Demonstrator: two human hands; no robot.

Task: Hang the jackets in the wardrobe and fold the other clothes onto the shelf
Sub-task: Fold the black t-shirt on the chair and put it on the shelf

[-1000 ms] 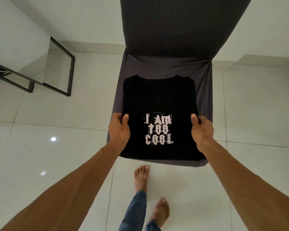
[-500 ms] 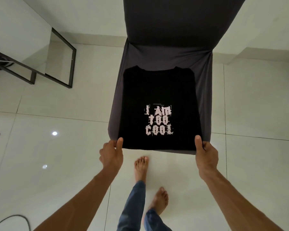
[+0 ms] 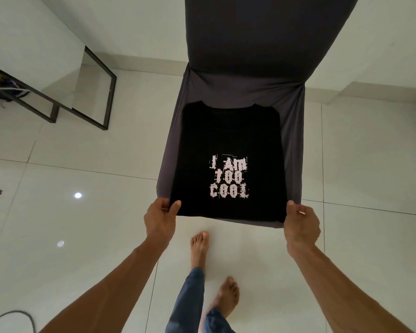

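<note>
Black T-shirt point(image 3: 228, 140) lies flat on grey chair seat point(image 3: 296, 145), sleeves tucked, collar at 12 o'clock. Left hand point(image 3: 160, 222) pinches hem corner at 7 o'clock, right hand point(image 3: 300, 224) at 5. We advise: lift both corners level, carry hem to collar, edges aligned.

Left hand point(image 3: 160, 222), right hand point(image 3: 302, 227): pinch grips
</note>
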